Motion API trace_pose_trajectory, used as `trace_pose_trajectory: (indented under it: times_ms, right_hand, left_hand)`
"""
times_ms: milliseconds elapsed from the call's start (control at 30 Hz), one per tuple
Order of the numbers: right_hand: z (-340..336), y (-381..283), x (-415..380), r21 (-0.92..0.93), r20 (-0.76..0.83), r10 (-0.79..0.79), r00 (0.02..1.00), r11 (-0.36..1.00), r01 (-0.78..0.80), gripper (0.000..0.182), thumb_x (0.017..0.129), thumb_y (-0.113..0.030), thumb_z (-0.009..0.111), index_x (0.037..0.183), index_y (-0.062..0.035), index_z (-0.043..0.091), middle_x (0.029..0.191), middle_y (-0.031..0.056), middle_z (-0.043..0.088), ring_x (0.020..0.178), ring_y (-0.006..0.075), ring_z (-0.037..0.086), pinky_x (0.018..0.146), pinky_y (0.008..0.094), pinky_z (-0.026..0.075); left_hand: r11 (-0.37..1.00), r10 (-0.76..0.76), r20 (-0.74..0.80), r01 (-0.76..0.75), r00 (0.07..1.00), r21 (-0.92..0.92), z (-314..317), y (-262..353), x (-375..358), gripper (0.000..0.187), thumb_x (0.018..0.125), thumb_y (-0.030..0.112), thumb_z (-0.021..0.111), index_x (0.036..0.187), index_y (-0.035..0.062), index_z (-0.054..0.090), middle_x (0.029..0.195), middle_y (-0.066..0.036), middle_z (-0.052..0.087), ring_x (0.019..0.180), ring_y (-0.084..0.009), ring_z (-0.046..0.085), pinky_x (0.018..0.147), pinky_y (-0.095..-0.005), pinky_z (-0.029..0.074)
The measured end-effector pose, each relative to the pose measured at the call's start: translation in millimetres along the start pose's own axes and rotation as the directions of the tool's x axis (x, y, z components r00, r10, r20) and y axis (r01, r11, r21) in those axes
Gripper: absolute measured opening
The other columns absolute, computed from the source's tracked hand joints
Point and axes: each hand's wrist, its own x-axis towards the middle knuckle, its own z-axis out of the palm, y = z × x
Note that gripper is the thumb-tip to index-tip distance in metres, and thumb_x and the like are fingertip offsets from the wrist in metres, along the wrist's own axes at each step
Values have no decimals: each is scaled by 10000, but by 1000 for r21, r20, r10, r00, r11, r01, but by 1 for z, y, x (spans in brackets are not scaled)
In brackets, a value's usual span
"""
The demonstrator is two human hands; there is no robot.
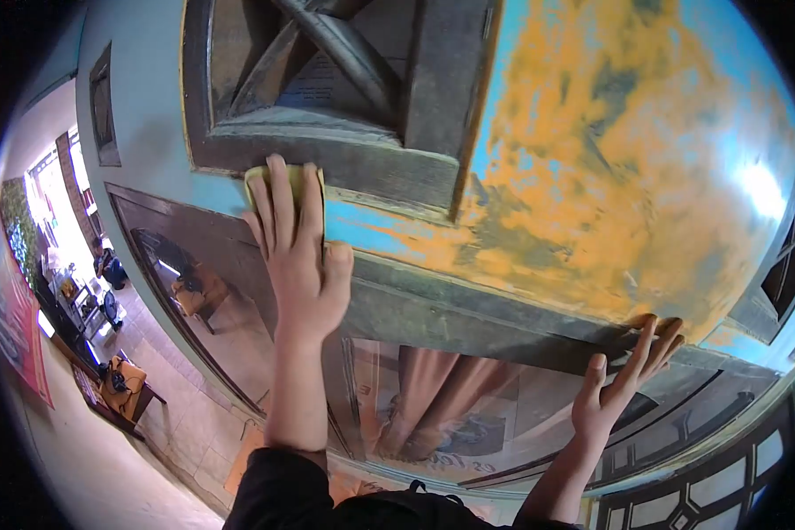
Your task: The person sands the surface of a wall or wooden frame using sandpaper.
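My left hand (pixel 302 256) reaches up with its fingers stretched over a yellow-green pad (pixel 316 201), holding it against the wall below the window frame. Much of the pad is hidden behind the fingers. Light blue paint (pixel 367 231) shows on the wall strip just to its right. Farther right, my right hand (pixel 617 389) is open, its fingertips at the dark wooden beam (pixel 503 322) under the patchy wall. Orange patches (pixel 548 132) and grey smears cover that wall over blue paint.
Above my left hand is a dark wooden window frame (pixel 327 146) with crossed slats. Glass panes with a brown curtain (pixel 433 389) behind them lie below the beam. At the far left, a person (pixel 108 265) is low down beyond a wooden chair (pixel 125 389) on the tiled floor.
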Motion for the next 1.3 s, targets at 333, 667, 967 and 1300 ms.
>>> trace_pose_trajectory:
  times_ms: [333, 667, 967, 1300]
  right_hand:
    - [10, -15, 0, -51, -58, 14, 998, 999, -17, 771, 1012, -560, 451, 1610, -133, 220, 1690, 139, 92, 1556, 367, 11, 1217, 575, 44]
    - [13, -19, -1, -34, -67, 17, 998, 999, -19, 794, 1007, -560, 457, 1612, -115, 201, 1688, 154, 80, 1557, 362, 19, 1221, 566, 34]
    - [12, -4, 6, -287, -62, -103, 993, 955, 81, 701, 1014, -627, 359, 1560, -187, 373, 1666, 178, 175, 1538, 441, 62, 1147, 700, -22]
    - [16, 3, 29, -189, -126, -291, 949, 946, 265, 576, 1010, -488, 462, 1484, -162, 489, 1595, 289, 281, 1502, 494, 179, 1185, 646, 47]
  left_hand:
    - [993, 107, 65, -104, 992, -54, -11, -12, 6, 844, 974, 673, 353, 1530, 39, 386, 1647, -246, 176, 1515, -501, 85, 1183, -634, 7]
    - [986, 155, 239, -165, 959, 22, -17, 2, -9, 1000, 939, 745, 343, 1546, -45, 255, 1630, -325, 88, 1509, -526, 29, 1160, -666, -23]
    - [985, 164, 301, -170, 939, -6, -12, 26, -10, 1066, 914, 766, 381, 1539, -81, 212, 1611, -371, 48, 1493, -562, 15, 1170, -648, 25]
    - [977, 201, 300, -212, 933, 5, -11, 39, 4, 1057, 930, 738, 383, 1559, -81, 158, 1621, -360, 43, 1510, -531, 6, 1180, -626, 2]
